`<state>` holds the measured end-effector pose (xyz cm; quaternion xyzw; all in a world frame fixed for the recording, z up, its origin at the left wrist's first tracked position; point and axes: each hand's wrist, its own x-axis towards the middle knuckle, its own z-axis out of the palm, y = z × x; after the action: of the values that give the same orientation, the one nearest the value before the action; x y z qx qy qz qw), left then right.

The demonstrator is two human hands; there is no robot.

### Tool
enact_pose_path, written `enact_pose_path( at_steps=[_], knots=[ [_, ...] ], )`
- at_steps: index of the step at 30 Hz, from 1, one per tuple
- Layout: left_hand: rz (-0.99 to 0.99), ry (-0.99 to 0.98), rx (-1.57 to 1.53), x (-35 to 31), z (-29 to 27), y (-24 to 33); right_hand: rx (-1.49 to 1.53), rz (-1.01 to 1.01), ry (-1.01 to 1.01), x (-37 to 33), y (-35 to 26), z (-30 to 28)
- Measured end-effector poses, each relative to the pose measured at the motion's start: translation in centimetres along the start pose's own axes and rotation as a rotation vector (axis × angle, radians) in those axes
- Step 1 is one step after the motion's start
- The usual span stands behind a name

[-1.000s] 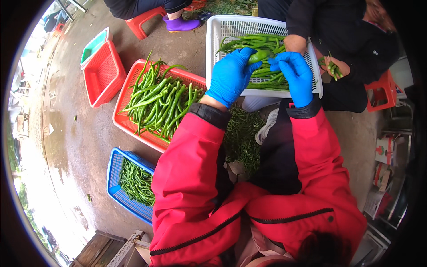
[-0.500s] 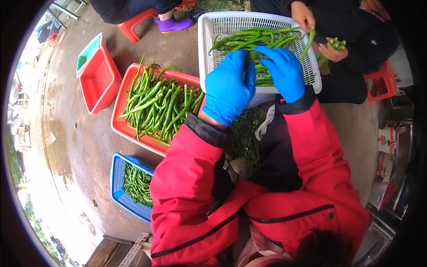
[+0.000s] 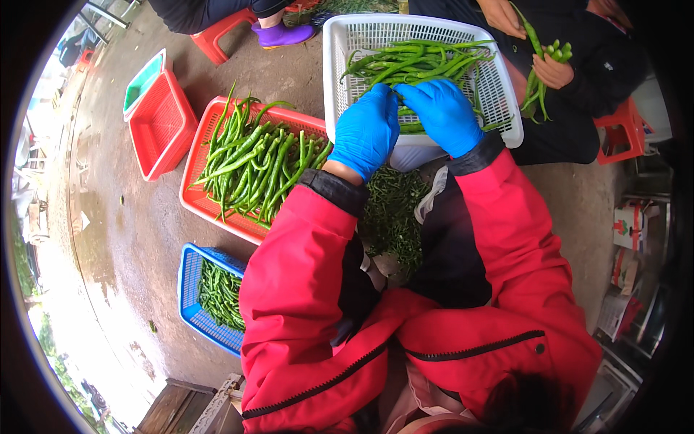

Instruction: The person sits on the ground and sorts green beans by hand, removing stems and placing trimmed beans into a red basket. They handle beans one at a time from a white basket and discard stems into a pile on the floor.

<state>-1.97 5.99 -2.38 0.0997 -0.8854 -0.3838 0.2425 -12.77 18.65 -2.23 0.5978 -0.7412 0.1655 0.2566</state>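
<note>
Your red-sleeved arms now reach further forward than a second ago, so both gloved hands sit right over the near rim of the white basket [image 3: 499,108], which has come closer and fills more of the upper view. The red basket [image 3: 199,206] of long green peppers [image 3: 253,163] stays at your left, the blue basket [image 3: 189,289] of shorter ones below it, and the pile of trimmed green bits [image 3: 394,217] lies between your arms. Your left hand [image 3: 367,130] and right hand [image 3: 442,116] have drawn together, fingers curled narrow around one green pepper [image 3: 400,92] at the basket's near edge, where earlier it was held higher. Across the basket, another person's hands [image 3: 553,69] hold a small bunch of peppers.
</note>
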Motion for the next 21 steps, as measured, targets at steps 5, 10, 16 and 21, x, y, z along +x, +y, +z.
enact_pose_path(
  at_steps=[5,10,16,21],
  knots=[
    [-0.223,0.063,-0.310,0.0,1.2,-0.6,-0.003,0.045,0.047,0.4,-1.1,0.3],
    [-0.315,0.140,-0.793,-0.2,1.3,-0.2,0.078,0.085,0.165,1.1,-2.2,0.6],
    [-0.404,0.190,-1.031,-0.4,0.0,2.1,0.443,0.282,0.261,1.8,-3.1,0.3],
    [-0.504,0.333,-0.982,0.2,-5.3,1.6,1.280,0.565,-0.384,-0.1,1.1,-0.9]
  ],
)
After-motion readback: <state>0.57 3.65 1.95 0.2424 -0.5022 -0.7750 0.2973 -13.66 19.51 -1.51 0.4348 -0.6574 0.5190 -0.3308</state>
